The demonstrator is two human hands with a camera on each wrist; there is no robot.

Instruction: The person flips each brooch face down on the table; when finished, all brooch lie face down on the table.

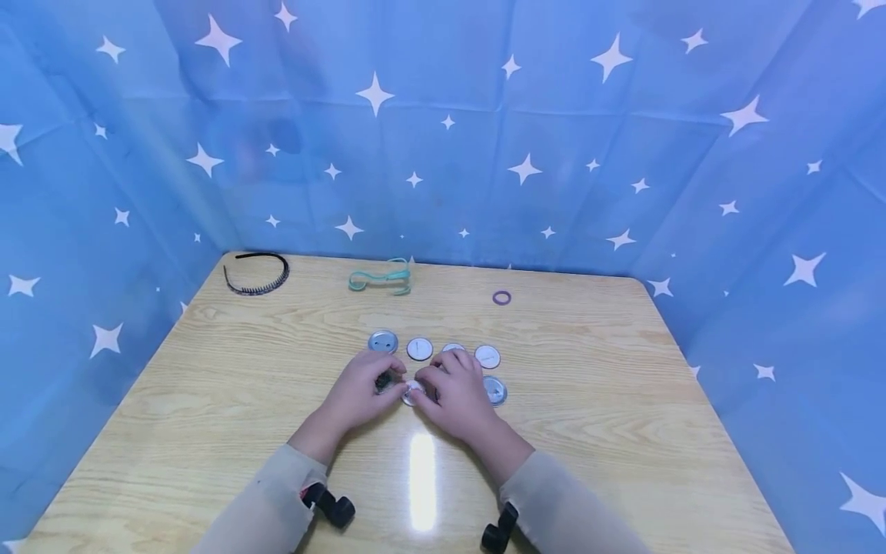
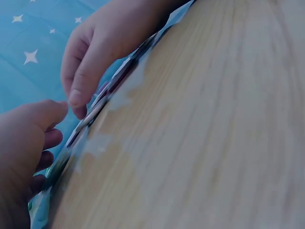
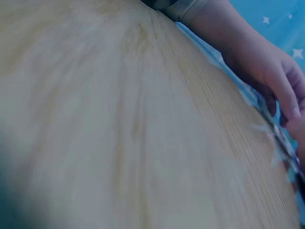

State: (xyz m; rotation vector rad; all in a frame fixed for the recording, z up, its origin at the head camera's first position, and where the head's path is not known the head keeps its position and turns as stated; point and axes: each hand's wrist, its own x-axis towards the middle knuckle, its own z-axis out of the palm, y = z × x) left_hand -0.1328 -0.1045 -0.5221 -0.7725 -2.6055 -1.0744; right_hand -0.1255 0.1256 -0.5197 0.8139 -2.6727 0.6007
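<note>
Near the middle of the table, a small round pin-back badge (image 1: 413, 393) lies between both hands. My right hand (image 1: 457, 392) holds it, thumb over its face and forefinger at its far edge. My left hand (image 1: 363, 385) comes from the other side, its thumb at the badge's left edge and its fingers loosely bent with a gap. Part of a dark disc (image 1: 383, 382) shows under the left fingers. Beyond the hands lie a silver disc (image 1: 383, 342) and white badges (image 1: 419, 348). Another silver disc (image 1: 494, 390) sits right of the right hand.
Along the back of the wooden table (image 1: 588, 462) are a black toothed headband (image 1: 266, 288), a turquoise glasses-like frame (image 1: 381, 277) and a purple ring (image 1: 501, 297). A blue star-patterned curtain (image 1: 443, 192) hangs behind and at both sides.
</note>
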